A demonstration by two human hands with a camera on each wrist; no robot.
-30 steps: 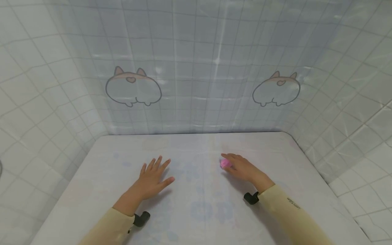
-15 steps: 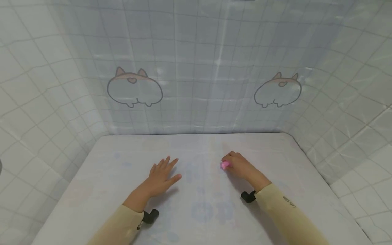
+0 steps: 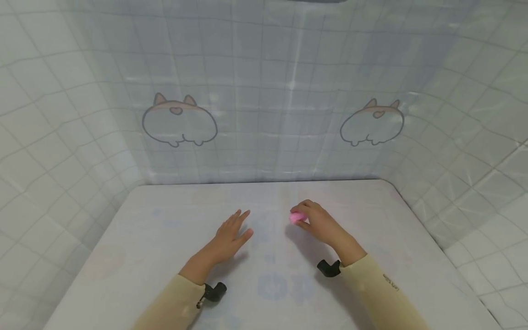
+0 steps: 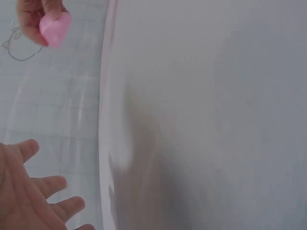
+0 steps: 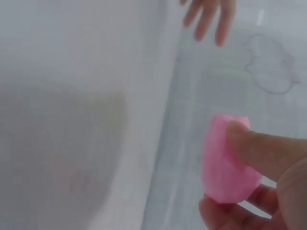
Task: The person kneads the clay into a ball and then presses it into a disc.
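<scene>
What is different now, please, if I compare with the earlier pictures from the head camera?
The right hand, earlier reaching over the pink object, now pinches it and has lifted it off the table, slightly toward the left hand. The left hand has moved rightward, toward the right hand. It stays open and holds nothing; the table looks unchanged.

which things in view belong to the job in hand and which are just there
Seem to belong to the job:
- pink object, gripped between fingers and thumb
- right hand, holding it
- left hand, holding nothing

Seem to be just there:
- white table
- grid-patterned sheet behind it, with two animal drawings
- black wrist pieces
</scene>
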